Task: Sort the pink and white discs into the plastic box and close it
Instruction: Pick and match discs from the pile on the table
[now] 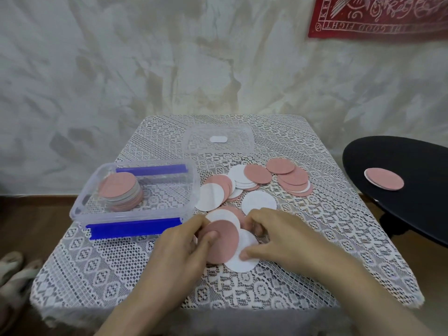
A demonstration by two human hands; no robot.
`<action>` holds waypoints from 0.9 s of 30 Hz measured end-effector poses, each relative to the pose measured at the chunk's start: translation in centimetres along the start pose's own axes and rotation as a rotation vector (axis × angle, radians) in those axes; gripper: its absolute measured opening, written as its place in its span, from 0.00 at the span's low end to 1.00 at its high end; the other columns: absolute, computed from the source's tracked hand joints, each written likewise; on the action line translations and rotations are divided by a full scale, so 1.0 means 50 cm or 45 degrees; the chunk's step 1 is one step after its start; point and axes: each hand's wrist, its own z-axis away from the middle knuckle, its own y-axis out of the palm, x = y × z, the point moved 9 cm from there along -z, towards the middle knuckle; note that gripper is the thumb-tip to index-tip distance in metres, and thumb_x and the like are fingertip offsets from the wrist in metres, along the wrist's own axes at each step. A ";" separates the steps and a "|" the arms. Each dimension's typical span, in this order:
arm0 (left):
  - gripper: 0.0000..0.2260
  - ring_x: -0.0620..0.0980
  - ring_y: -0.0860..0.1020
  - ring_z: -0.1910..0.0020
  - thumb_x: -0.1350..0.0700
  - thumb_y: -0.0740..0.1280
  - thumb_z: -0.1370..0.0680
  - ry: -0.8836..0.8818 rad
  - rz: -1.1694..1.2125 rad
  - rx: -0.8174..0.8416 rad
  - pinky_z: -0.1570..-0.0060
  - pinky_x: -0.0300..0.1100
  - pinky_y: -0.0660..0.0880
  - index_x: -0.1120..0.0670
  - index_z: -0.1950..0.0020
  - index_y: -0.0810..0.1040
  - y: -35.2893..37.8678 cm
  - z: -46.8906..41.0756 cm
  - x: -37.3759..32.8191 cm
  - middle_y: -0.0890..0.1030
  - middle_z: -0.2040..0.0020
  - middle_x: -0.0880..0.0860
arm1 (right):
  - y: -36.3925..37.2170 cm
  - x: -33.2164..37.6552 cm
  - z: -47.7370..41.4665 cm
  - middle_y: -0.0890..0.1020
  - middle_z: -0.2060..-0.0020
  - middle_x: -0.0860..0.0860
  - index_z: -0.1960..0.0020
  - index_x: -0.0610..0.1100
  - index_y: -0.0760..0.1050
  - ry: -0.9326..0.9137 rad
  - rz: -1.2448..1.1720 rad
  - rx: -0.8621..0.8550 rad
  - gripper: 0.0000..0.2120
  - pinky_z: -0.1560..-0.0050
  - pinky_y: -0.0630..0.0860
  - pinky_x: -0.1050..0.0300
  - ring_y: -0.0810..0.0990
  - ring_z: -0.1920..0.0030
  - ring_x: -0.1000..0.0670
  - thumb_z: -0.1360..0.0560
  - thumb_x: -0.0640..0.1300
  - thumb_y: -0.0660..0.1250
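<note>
A clear plastic box (80, 204) with blue side clips stands open at the table's left, holding a stack of discs (120, 191) with a pink one on top. Its clear lid (194, 141) lies flat at the back. Loose pink and white discs (257, 177) are spread over the table's middle. Near the front, my left hand (180, 246) grips a pink disc (224, 241) that overlaps other discs. My right hand (276, 235) rests its fingers on a white disc (244, 263) beside it.
The small table carries a white lace cloth (121, 275). A black round side table (412, 190) at the right bears one pink disc (384, 178). Slippers (12, 270) lie on the wooden floor at the left. A wall stands close behind.
</note>
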 end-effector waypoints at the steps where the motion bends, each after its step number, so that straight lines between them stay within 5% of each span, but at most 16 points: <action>1: 0.08 0.50 0.73 0.67 0.47 0.65 0.20 -0.010 0.005 0.005 0.67 0.43 0.67 0.48 0.57 0.73 0.000 -0.001 0.002 0.74 0.70 0.54 | -0.001 -0.001 -0.002 0.78 0.58 0.59 0.51 0.53 0.75 0.013 -0.029 -0.003 0.16 0.58 0.71 0.59 0.75 0.58 0.59 0.32 0.58 0.77; 5: 0.08 0.53 0.74 0.67 0.44 0.62 0.20 -0.027 0.024 0.031 0.66 0.46 0.69 0.46 0.55 0.73 0.010 -0.006 -0.004 0.75 0.70 0.56 | -0.021 -0.027 -0.012 0.79 0.64 0.53 0.55 0.50 0.72 0.088 -0.096 -0.120 0.11 0.63 0.70 0.55 0.75 0.65 0.54 0.25 0.53 0.72; 10: 0.06 0.52 0.75 0.69 0.47 0.63 0.19 -0.099 0.085 0.047 0.63 0.50 0.73 0.47 0.53 0.75 0.031 -0.015 -0.004 0.79 0.69 0.56 | -0.065 -0.079 -0.019 0.80 0.61 0.51 0.50 0.47 0.74 0.105 -0.060 -0.348 0.06 0.60 0.71 0.51 0.77 0.60 0.48 0.18 0.49 0.64; 16: 0.07 0.51 0.78 0.65 0.48 0.61 0.17 -0.132 0.153 0.031 0.59 0.51 0.76 0.47 0.51 0.77 0.029 -0.012 -0.003 0.82 0.64 0.49 | -0.047 -0.070 -0.003 0.78 0.74 0.56 0.52 0.45 0.77 0.015 -0.683 -0.117 0.07 0.71 0.70 0.62 0.74 0.75 0.57 0.17 0.44 0.63; 22: 0.10 0.44 0.73 0.76 0.53 0.59 0.16 -0.131 0.341 0.150 0.72 0.38 0.69 0.45 0.49 0.80 0.044 0.001 -0.026 0.75 0.75 0.51 | -0.001 -0.029 0.006 0.76 0.70 0.58 0.54 0.47 0.80 -0.065 -0.570 -0.031 0.08 0.65 0.70 0.58 0.73 0.70 0.58 0.19 0.49 0.67; 27: 0.04 0.45 0.76 0.74 0.48 0.68 0.21 -0.156 0.410 0.236 0.72 0.39 0.72 0.44 0.47 0.80 0.043 0.011 -0.022 0.81 0.66 0.49 | 0.020 -0.005 -0.005 0.75 0.70 0.58 0.59 0.47 0.77 -0.121 -0.487 -0.038 0.13 0.63 0.67 0.56 0.71 0.68 0.59 0.23 0.56 0.70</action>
